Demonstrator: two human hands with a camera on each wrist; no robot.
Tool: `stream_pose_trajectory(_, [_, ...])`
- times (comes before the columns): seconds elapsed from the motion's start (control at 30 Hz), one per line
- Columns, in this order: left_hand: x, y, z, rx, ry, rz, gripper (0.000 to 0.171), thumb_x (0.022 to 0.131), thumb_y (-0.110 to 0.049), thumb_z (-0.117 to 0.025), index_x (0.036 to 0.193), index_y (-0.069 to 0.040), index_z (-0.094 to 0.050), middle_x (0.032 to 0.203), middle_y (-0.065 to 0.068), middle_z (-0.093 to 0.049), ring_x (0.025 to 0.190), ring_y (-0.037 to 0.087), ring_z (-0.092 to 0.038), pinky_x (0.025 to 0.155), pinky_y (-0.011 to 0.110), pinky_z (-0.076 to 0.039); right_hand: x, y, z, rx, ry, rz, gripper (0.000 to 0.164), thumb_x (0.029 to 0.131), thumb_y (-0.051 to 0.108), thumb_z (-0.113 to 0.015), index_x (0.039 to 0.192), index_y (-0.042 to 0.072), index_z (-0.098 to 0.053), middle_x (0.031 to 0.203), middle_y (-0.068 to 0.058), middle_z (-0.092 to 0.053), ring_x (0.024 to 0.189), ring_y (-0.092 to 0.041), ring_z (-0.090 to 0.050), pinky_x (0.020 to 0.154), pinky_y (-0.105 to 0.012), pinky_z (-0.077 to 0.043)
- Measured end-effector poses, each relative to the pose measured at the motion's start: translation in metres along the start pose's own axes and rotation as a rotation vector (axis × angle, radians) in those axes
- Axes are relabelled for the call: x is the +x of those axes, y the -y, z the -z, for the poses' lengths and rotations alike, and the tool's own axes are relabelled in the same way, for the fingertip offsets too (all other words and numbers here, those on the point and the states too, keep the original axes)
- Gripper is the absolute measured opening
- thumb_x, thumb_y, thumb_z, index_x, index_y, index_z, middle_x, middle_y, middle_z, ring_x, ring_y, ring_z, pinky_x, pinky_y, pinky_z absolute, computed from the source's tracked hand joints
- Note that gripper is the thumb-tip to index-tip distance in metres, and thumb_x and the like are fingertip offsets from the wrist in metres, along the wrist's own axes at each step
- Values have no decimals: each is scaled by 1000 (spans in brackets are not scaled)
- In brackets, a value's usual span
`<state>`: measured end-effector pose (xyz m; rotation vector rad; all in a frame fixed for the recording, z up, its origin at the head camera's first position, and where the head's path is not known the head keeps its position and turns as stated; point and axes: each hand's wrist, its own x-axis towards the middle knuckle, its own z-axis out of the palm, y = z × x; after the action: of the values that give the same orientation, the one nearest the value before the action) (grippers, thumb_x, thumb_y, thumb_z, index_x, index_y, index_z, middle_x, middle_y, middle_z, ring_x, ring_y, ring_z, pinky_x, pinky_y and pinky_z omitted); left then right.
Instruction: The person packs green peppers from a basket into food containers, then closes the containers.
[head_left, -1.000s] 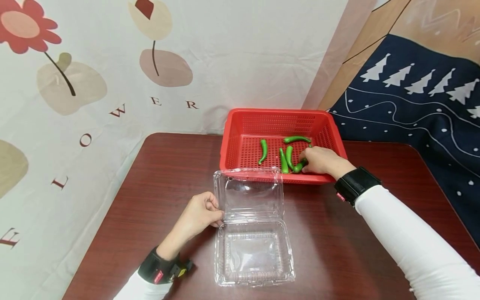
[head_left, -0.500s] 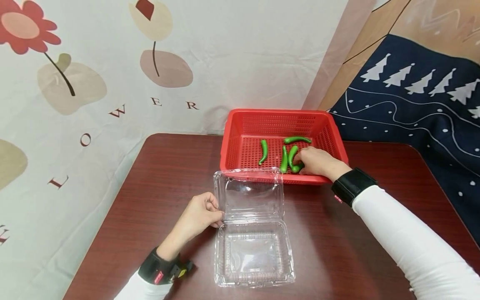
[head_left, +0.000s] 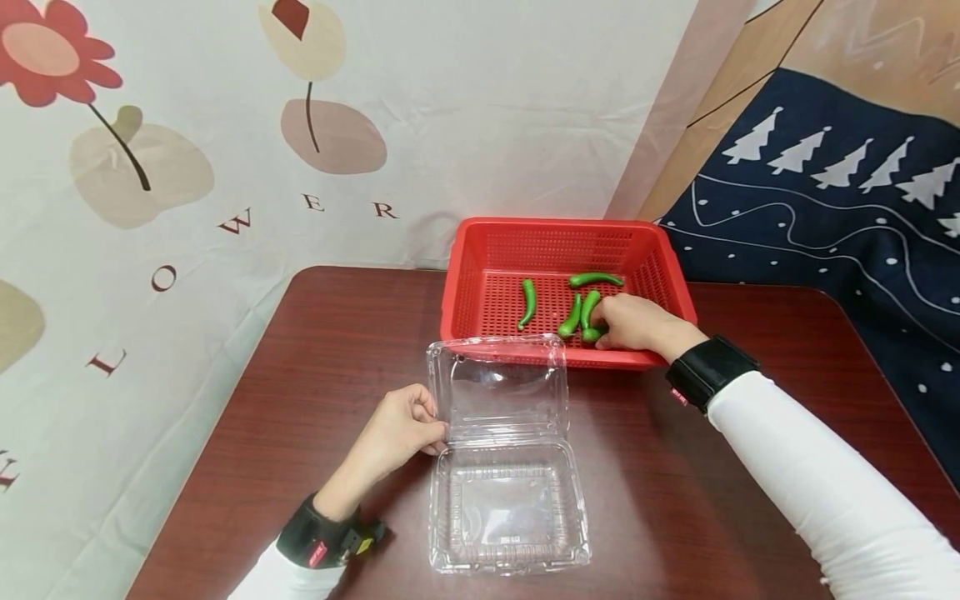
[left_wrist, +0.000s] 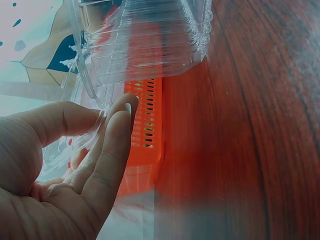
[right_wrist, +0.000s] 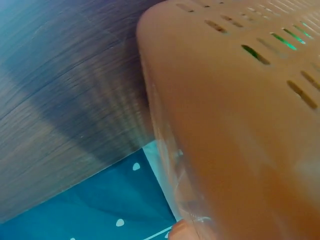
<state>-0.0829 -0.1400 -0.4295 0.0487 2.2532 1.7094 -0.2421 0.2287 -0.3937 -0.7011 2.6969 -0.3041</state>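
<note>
A clear plastic clamshell box (head_left: 510, 504) lies open on the table, its lid (head_left: 498, 392) tilted up at the back. My left hand (head_left: 397, 429) pinches the lid's left edge near the hinge; in the left wrist view, thumb and fingers (left_wrist: 117, 135) meet on the thin plastic. Inside the red basket (head_left: 491, 225), my right hand (head_left: 633, 322) holds a green chili pepper (head_left: 592, 335) at the front, fingertips partly hidden. Beside it lie two more chili peppers (head_left: 572, 317), touching or nearly so. In the right wrist view the basket's wall (right_wrist: 215, 125) hides most of the hand.
Another green chili pepper (head_left: 528, 304) lies at the basket's left, and one more pepper (head_left: 596, 280) at its back right. The basket stands at the far edge of the dark red table (head_left: 345, 333). Behind hang a flower-print cloth (head_left: 465, 108) and a navy cloth (head_left: 817, 200).
My right hand has shifted slightly left inside the basket, and the chili peppers by its fingers have moved and turned a little. My left hand and the clamshell box have stayed put.
</note>
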Motion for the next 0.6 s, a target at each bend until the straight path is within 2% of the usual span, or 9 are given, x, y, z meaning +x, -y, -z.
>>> stream_pose_trajectory(0.17, [0,0,0,8,-3,13,19,83,10,-70,88,3,-54,72,15,-73,60,21,-72,59,35,-65,1,1,0,5,-30,4,11,84,10,-83,94,12,-77,80,-1,-68,75,-22,-58,73,-40,-53])
stream_pose_trajectory(0.37, [0,0,0,15,-5,18,19,83,9,-70,88,2,-54,72,14,-73,60,23,-72,59,35,-65,6,6,0,3,17,7,17,84,9,-84,100,12,-80,83,-1,-69,79,-22,-58,73,-37,-52])
stream_pose_trajectory(0.5, [-1,-1,0,14,-4,16,19,83,9,-70,88,2,-54,72,14,-73,61,23,-72,59,35,-65,10,14,3,-36,15,19,21,82,5,-84,102,11,-80,87,-3,-69,81,-23,-58,74,-38,-53])
stream_pose_trajectory(0.6, [-1,-1,0,10,-4,14,19,83,9,-71,88,2,-54,72,14,-73,61,24,-73,59,36,-66,13,23,5,-95,-13,59,24,81,3,-83,103,9,-78,91,-5,-69,86,-25,-59,78,-41,-56])
